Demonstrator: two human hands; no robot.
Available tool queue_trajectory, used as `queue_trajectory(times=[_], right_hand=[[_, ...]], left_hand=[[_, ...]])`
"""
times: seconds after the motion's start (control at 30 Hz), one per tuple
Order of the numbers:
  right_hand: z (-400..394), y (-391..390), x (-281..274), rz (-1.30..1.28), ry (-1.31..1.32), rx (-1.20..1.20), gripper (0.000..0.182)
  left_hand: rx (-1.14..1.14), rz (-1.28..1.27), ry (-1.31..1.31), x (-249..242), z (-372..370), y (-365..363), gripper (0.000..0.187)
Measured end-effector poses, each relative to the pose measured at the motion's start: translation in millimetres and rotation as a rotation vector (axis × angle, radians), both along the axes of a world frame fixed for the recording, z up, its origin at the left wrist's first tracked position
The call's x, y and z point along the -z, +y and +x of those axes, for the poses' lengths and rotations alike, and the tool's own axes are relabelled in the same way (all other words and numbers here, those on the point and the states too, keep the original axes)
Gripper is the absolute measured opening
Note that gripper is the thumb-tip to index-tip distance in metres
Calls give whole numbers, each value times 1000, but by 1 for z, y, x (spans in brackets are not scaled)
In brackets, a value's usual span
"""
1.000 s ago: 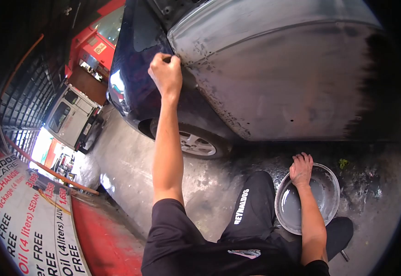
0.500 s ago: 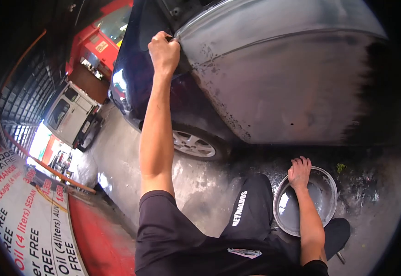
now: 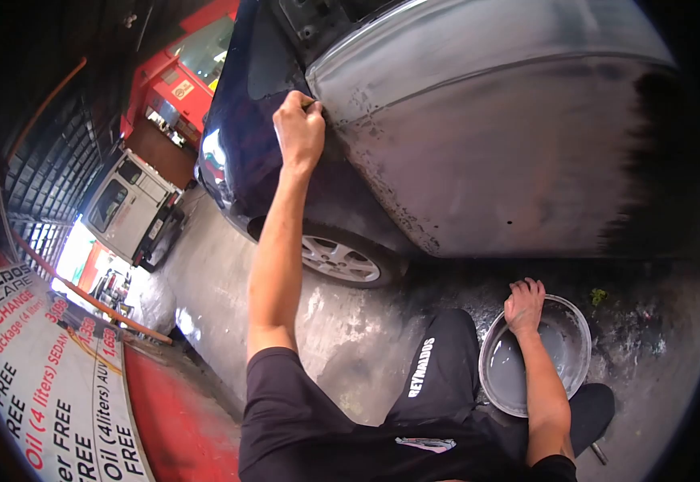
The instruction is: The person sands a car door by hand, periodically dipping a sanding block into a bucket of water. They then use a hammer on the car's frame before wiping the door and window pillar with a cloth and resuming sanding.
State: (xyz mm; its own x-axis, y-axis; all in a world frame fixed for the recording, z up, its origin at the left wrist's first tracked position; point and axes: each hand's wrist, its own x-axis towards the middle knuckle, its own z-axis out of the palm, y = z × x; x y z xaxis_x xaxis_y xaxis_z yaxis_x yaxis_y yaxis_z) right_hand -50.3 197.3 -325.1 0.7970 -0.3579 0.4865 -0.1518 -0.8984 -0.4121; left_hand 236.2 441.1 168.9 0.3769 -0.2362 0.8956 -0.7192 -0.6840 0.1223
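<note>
My left hand (image 3: 299,135) is closed at the edge of the car door (image 3: 494,153), beside the dark blue body panel (image 3: 261,96). A small dark bit shows at its fingers, too little to name. The door is dull grey with patchy, speckled paint along its edge and black at the far right. Low on the right, my right hand (image 3: 524,307) grips the rim of a round basin (image 3: 581,341), fingers over the far side. Greyish liquid seems to lie in the basin, partly hidden by my forearm.
A car wheel (image 3: 338,255) sits below the blue panel. My bent knee (image 3: 446,345) is beside the basin on the wet, stained concrete floor (image 3: 326,337). A printed sign (image 3: 53,361) stands at left, and a white vehicle (image 3: 129,205) is parked behind.
My left hand has moved down and slightly right along the door edge, still closed. My right hand stays on the basin rim. The whole view has shifted slightly.
</note>
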Motion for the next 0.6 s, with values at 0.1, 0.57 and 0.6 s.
queue_trajectory(times=[0.1, 0.57, 0.6], right_hand=[[1, -1, 3, -16, -23, 0, 41], [-2, 1, 4, -18, -33, -10, 38], [2, 0, 1, -30, -18, 6, 38]], left_hand=[[34, 28, -63, -43, 19, -6, 19], [53, 35, 36, -35, 9, -3, 14], [31, 50, -31, -15, 8, 2, 12]])
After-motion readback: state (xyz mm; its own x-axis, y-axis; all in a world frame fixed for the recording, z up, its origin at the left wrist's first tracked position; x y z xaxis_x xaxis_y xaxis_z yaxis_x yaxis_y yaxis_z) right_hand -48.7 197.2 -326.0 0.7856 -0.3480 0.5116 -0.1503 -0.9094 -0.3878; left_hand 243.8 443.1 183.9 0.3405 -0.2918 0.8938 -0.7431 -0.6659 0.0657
